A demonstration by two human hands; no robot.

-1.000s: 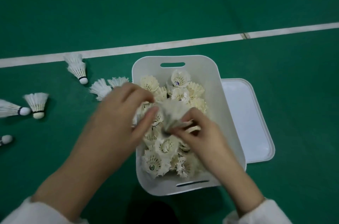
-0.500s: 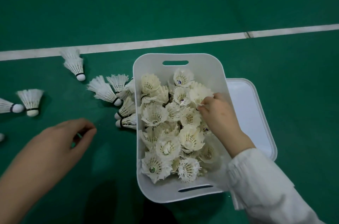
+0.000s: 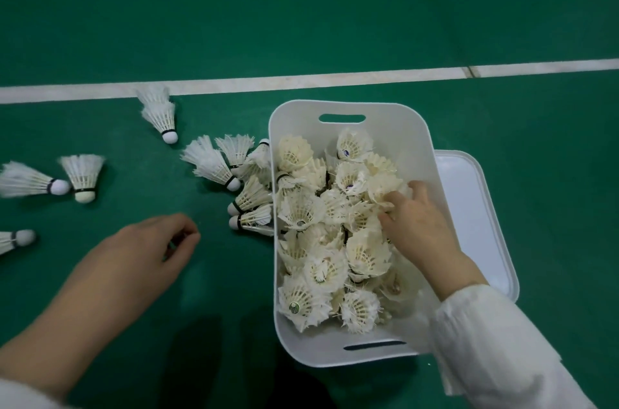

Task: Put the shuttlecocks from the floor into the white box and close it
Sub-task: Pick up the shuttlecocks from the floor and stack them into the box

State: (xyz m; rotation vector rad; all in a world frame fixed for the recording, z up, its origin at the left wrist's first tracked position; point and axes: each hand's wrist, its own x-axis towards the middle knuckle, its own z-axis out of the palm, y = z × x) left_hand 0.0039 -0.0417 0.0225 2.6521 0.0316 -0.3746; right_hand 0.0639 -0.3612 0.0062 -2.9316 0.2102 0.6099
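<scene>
Status: loading is partly done. The box (image 3: 395, 130) is open and holds a dense layer of shuttlecocks (image 3: 366, 254), most of them feather-end up. The lid (image 3: 469, 207) lies flat on the floor (image 3: 335, 23), partly under the box and sticking out on its right side.

Right hand (image 3: 417, 224): inside the box, near its right wall. Its fingers (image 3: 395, 204) are bent into the feathers of a top-layer shuttlecock. Whether they grip it or only rest on it cannot be told.

Left hand (image 3: 144, 258): over the floor, left of the box. Its fingers (image 3: 186, 232) are loosely curled and close together, and appear to hold nothing.

Outstanding items: a cluster (image 3: 214, 164) of about five shuttlecocks lies against the left wall of the box. Four strays (image 3: 82, 176) lie further left of the box.

Key relation: the nearest pair (image 3: 253, 217) lies between the left hand and the box. Each long axis runs roughly left-right, with the cork end pointing away from the box, towards the left hand. The left hand is the nearer; the box wall stands between the right hand and this pair. A cork-end pinch by the left hand is judged the likely next grasp.
</scene>
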